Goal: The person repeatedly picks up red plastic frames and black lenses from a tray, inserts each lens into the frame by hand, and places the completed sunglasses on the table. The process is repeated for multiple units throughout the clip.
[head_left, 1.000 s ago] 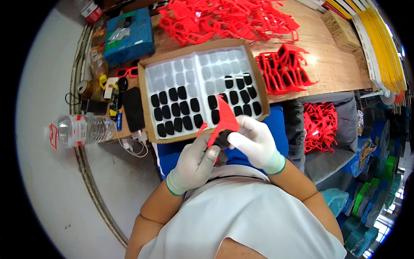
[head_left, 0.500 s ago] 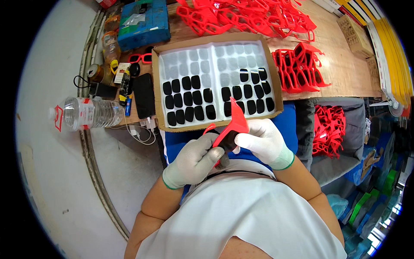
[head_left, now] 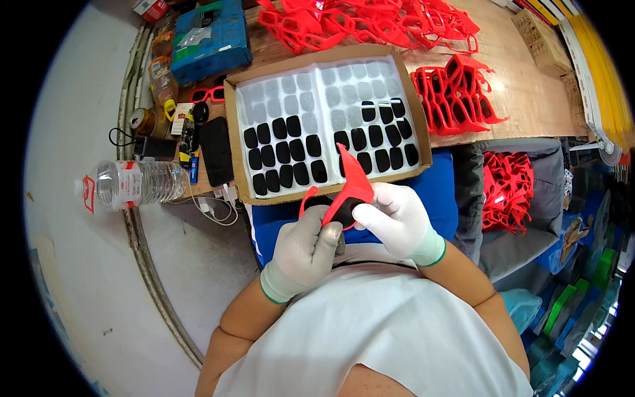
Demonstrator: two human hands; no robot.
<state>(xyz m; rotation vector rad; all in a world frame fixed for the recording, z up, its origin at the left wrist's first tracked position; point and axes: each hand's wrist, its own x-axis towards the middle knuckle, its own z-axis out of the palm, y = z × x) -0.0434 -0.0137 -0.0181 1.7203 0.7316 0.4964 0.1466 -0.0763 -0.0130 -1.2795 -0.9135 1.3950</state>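
Both hands wear white gloves and hold a red plastic glasses frame (head_left: 352, 187) just above my lap. My left hand (head_left: 305, 246) grips its lower side, where a dark lens (head_left: 341, 213) sits in the frame. My right hand (head_left: 395, 220) pinches the frame from the right. Directly beyond them a cardboard box (head_left: 233, 139) holds a white tray with rows of black lenses (head_left: 284, 159); many pockets at its far side are bare.
Heaps of red glasses frames (head_left: 370, 20) cover the wooden table, with a stacked group (head_left: 453, 99) right of the box and more in a grey bin (head_left: 506, 188). At left lie a blue case (head_left: 208, 36), a phone (head_left: 215, 151) and a water bottle (head_left: 135, 184).
The red frame stays in both hands and has tilted slightly. The view has shifted, so the box and table sit higher and a bit to the right.
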